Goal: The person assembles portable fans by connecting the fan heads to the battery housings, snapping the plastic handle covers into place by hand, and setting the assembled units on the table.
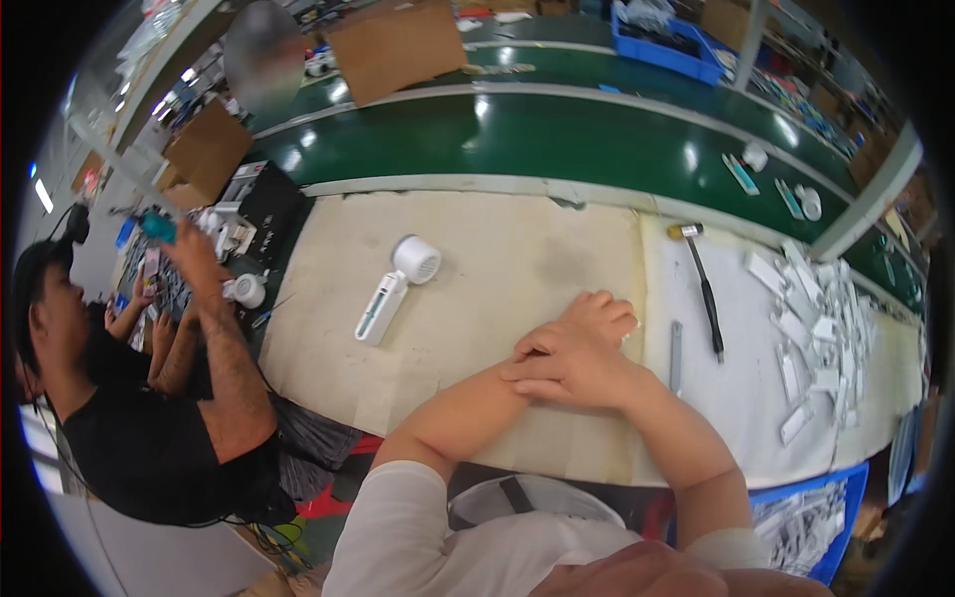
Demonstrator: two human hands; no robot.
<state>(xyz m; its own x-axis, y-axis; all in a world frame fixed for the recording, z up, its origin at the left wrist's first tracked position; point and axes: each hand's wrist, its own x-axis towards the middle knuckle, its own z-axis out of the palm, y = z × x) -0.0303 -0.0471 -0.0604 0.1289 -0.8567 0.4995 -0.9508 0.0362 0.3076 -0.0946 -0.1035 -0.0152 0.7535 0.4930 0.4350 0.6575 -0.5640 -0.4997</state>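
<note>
Over the pale worktop [477, 229] my arms cross. My left hand [600, 314] rests there with its fingers curled, and a tiny white bit shows by the fingertips; what they hold, if anything, is hidden. Across my left wrist lies my right hand [565, 370], its fingers closed round it. To the left, apart from both hands, a white handheld fan [382, 306] with a round head and a green strip lies on the worktop. A slim grey tool [676, 356] and a black-handled hammer [707, 298] with a yellowish head lie right of my hands.
White plastic parts [821, 328] are heaped at the right, above a blue crate [846, 527] of similar parts. Beyond the worktop runs a green conveyor [567, 139] carrying more fans, a cardboard box [398, 50] and a blue bin [667, 50]. A co-worker [169, 438] holds a teal tool at left.
</note>
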